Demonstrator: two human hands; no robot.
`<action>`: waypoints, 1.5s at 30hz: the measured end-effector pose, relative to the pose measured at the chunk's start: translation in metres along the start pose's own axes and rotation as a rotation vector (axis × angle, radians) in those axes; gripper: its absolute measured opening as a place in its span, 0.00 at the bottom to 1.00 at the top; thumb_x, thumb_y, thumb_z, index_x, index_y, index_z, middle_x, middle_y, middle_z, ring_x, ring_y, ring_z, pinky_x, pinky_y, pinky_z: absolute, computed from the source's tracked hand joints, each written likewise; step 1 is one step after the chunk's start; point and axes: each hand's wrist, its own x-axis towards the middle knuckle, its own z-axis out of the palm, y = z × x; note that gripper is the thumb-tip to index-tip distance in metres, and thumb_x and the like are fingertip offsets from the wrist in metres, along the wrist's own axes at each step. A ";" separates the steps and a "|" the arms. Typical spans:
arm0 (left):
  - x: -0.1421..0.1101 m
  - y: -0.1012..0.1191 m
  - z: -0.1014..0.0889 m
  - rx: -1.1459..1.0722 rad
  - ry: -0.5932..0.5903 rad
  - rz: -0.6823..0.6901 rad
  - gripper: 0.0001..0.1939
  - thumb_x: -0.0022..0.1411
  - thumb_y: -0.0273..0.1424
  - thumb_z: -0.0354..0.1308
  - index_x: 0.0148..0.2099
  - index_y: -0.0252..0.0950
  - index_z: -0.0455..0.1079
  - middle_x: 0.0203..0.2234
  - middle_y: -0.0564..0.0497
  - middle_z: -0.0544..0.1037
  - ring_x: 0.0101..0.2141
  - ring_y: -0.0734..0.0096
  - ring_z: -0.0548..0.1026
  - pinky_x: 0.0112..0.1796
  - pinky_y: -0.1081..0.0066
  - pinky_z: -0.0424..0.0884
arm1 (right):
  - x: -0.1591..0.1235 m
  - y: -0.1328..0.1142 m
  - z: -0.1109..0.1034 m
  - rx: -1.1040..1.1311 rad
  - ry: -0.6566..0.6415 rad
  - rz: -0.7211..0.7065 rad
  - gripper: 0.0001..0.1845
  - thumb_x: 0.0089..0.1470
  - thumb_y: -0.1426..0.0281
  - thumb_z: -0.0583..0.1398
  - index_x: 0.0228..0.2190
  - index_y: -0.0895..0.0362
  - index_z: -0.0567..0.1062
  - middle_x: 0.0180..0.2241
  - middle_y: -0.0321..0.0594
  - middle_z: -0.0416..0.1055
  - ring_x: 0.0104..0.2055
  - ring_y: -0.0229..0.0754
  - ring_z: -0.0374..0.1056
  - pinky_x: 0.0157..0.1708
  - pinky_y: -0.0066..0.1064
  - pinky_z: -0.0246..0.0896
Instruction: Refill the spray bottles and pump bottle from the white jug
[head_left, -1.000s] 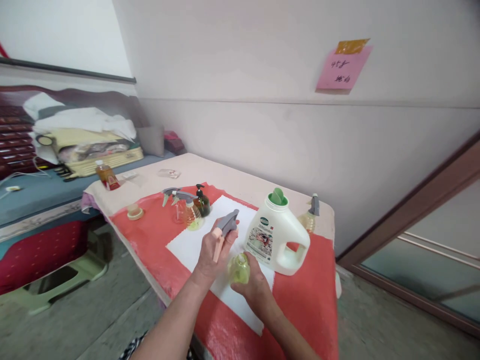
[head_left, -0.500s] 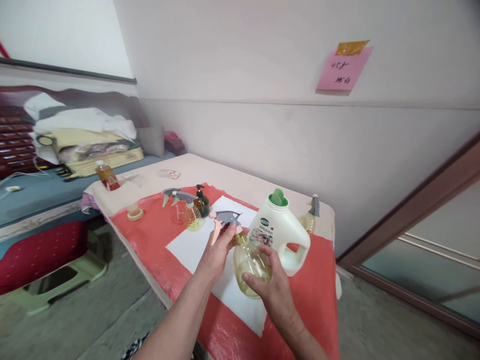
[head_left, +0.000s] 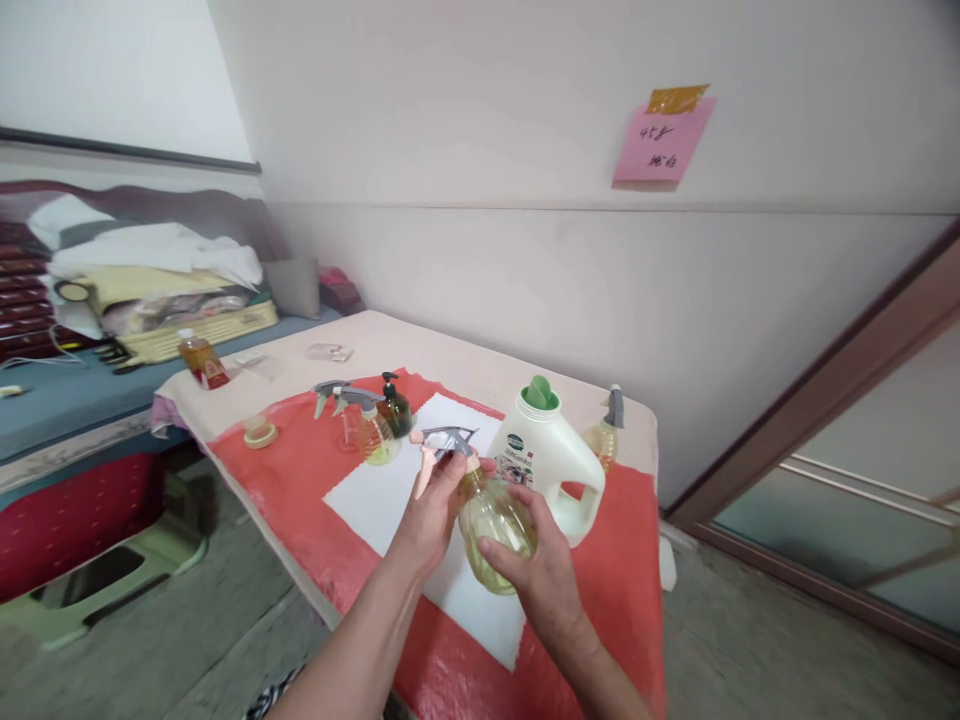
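Red sheeting covers the near part of the tabletop, with a white sheet laid over it beneath your hands, perhaps to protect the surface. You have the clear yellowish bottle tilted above that sheet, its neck leaning to your left. Your right hand cups its body, thumb on the near side and fingers around the far side, which likely keeps it from turning. Your left hand's fingers grip the gray-and-pink spray head at the collar, where neck and head meet. Just beyond, the white jug stands upright, which suits its uncapped mouth with the green spout. To its left are spray bottles and a dark pump bottle; farther off, a pink note is taped to the wall at reading height.
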 end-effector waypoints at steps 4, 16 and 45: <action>-0.003 0.000 0.004 -0.007 -0.022 -0.006 0.18 0.56 0.42 0.65 0.44 0.38 0.70 0.38 0.47 0.80 0.43 0.59 0.78 0.43 0.63 0.73 | 0.001 -0.001 0.001 0.085 0.014 0.048 0.33 0.32 0.60 0.70 0.43 0.54 0.71 0.45 0.43 0.73 0.49 0.55 0.67 0.52 0.46 0.61; -0.008 -0.006 0.008 0.019 0.072 0.011 0.16 0.58 0.44 0.62 0.38 0.36 0.69 0.27 0.50 0.79 0.33 0.64 0.79 0.36 0.67 0.74 | -0.003 0.001 0.019 0.726 -0.219 0.330 0.30 0.47 0.53 0.59 0.49 0.55 0.73 0.49 0.45 0.74 0.47 0.54 0.72 0.45 0.44 0.67; 0.001 0.014 -0.004 -0.054 0.316 0.201 0.17 0.53 0.40 0.68 0.39 0.37 0.69 0.26 0.54 0.77 0.33 0.67 0.80 0.39 0.67 0.73 | -0.015 0.004 0.027 0.357 -0.195 0.079 0.43 0.39 0.57 0.70 0.54 0.51 0.59 0.52 0.45 0.67 0.52 0.49 0.65 0.51 0.42 0.62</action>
